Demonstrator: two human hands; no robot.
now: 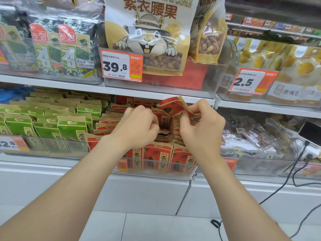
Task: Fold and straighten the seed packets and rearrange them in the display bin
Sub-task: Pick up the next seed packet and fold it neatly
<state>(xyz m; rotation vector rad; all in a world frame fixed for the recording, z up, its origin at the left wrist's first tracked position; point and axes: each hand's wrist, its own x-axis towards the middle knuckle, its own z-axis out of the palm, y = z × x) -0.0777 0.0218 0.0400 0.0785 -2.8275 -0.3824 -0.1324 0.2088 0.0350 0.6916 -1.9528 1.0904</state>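
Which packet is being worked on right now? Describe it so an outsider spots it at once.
Find the big cashew bag with the cartoon squirrel; directly below it, on the lower shelf, sits a clear bin of red packets. The lifted packet, pinched by the right hand, is held above the rows. Unlike its upright neighbours, it is tilted and crumpled.

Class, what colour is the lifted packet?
The packet is red with tan edges; head view.

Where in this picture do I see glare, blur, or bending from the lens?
Head view: glare streaks the clear bin front over the seaweed packs; the shelf edge bows from the wide lens; the right hand and its red packet look soft; the 39.8 price tag is sharp.
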